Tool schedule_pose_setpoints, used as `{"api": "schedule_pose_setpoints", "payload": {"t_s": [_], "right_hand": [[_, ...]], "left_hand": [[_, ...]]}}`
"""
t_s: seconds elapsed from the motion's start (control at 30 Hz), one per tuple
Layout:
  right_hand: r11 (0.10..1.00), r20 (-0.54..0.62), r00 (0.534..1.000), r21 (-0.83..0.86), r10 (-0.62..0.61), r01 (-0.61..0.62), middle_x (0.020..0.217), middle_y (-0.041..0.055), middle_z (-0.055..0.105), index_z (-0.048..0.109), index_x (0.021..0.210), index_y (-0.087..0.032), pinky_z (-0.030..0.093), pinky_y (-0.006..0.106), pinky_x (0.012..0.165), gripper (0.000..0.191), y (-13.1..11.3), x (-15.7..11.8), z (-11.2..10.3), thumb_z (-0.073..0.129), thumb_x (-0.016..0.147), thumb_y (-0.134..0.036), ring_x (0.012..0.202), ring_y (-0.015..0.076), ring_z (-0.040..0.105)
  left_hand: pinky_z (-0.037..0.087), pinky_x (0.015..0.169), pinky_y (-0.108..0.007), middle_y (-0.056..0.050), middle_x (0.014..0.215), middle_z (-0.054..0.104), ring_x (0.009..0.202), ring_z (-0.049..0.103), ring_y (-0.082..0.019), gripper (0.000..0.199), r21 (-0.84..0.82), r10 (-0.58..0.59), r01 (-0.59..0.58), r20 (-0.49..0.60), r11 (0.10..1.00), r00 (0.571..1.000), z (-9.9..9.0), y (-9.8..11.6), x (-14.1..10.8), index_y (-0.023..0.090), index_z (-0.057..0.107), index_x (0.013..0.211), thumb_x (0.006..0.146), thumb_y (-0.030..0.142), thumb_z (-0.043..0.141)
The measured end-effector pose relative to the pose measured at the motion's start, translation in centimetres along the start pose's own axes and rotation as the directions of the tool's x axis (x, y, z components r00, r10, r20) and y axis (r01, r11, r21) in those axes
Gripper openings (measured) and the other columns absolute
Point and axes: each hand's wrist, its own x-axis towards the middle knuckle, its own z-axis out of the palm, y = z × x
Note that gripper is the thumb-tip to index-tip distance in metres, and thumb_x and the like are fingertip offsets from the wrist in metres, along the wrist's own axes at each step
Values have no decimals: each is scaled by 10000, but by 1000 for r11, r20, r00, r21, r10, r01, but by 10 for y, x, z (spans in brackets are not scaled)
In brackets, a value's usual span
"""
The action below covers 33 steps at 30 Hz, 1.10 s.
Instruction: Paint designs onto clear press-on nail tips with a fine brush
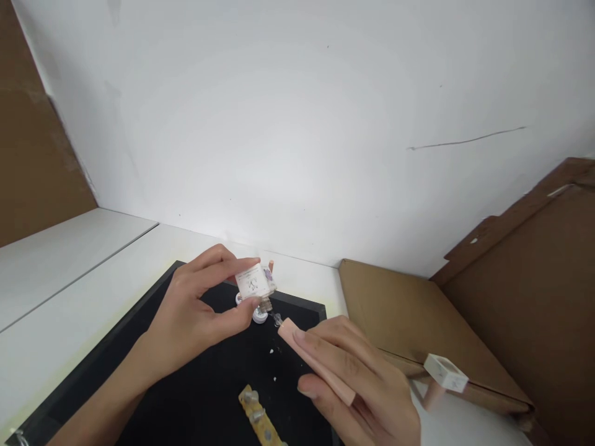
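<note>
My left hand [199, 303] pinches a small white square bottle [253, 282] with print on its face, tilted so its ribbed neck [265, 304] points down and right. In my right hand [357, 378] is a long pink cap [316, 362], its narrow clear end close to the bottle's neck. Whether the two touch is hard to tell. Small round white-rimmed pieces [260, 316] lie just beneath the bottle. Below, a yellow strip [260, 418] with clear and grey bits on it rests on a black mat [204, 384].
A brown cardboard box [400, 303] lies at the right, with a white square-topped item on a pink base [445, 373] by its front edge. A white wall [288, 124] rises behind the white table [93, 266]. Brown cardboard stands at both sides.
</note>
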Motion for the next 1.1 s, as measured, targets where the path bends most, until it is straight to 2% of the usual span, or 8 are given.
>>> {"api": "schedule_pose_setpoints", "payload": {"t_s": [0.37,0.47,0.53,0.63,0.77,0.87,0.97,1.1], "right_hand": [[991,-52,998,126,39,-33,812,44,714,616,1187,-309,503,318,558,304,3,1,-2,497,920,-393,651,168,613],[967,-112,985,232,131,-102,796,32,742,666,1115,-336,511,314,553,274,4,0,-3,551,882,-422,610,168,625],[914,-139,953,349,270,-208,707,11,741,703,1045,-349,527,292,559,245,5,-1,-2,595,847,-445,594,165,645],[766,-136,868,548,478,-337,624,-6,732,741,948,-347,529,227,536,211,7,-3,0,663,789,-463,550,134,649],[508,-12,736,731,677,-456,615,15,728,765,874,-291,506,185,496,236,7,-2,-1,774,682,-427,510,100,599],[382,57,656,774,753,-505,585,15,712,771,833,-258,486,176,488,253,3,0,-2,824,621,-386,508,91,571],[363,41,627,786,778,-501,532,11,686,774,779,-232,462,158,471,243,-1,2,-3,826,613,-401,477,70,536],[454,-28,653,742,756,-494,534,32,689,776,720,-213,472,168,445,268,0,4,-2,802,620,-460,455,78,539]], "left_hand": [[461,569,-206,20,714,549,628,530,-112,267,0,22,-22,-15,1000,1000,-1,-1,0,203,686,983,744,104,620],[449,565,-199,22,717,544,634,524,-107,261,-4,4,-4,-9,1000,1000,-1,-2,-1,192,687,974,738,98,625],[440,567,-204,21,724,543,651,523,-112,259,-20,-36,36,-1,999,999,0,-2,-1,202,691,961,734,95,628],[432,601,-229,18,742,543,698,527,-132,260,-65,-122,123,20,990,992,0,-3,-2,248,701,950,744,105,633],[431,638,-266,6,777,567,738,533,-158,249,-125,-197,197,12,972,980,1,-5,-4,279,709,944,750,132,656],[438,669,-276,2,813,586,764,543,-162,290,-178,-214,211,-1,961,977,2,-7,-5,292,706,986,751,126,667],[450,710,-271,7,858,605,809,556,-158,336,-237,-219,211,-8,948,976,3,-8,-5,310,699,1021,755,107,667],[463,734,-259,15,871,622,825,564,-151,322,-295,-239,232,12,927,971,3,-7,-4,316,710,1012,763,115,672]]}}
